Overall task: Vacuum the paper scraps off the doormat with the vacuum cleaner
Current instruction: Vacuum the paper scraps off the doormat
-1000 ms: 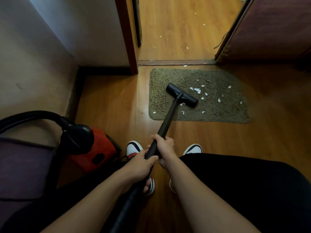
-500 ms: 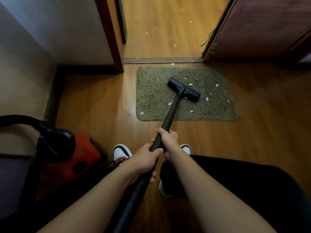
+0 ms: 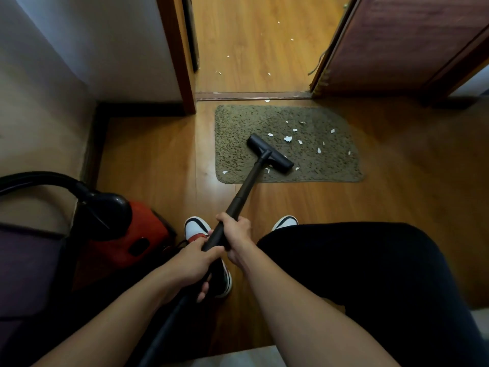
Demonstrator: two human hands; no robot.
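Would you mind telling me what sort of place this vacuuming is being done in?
Most likely a home hallway at a room's doorway. A doormat lies on wood-look flooring before an open wooden door, and a red canister vacuum stands by the wall.

Both my hands grip the black vacuum wand point(image 3: 239, 196): right hand point(image 3: 236, 236) ahead, left hand point(image 3: 194, 263) behind. Floor nozzle point(image 3: 270, 153) sits angled on the green doormat point(image 3: 238, 128), near its front edge. White paper scraps point(image 3: 288, 139) lie right of it. Red canister point(image 3: 132, 234) beside my left shoe point(image 3: 194, 227).
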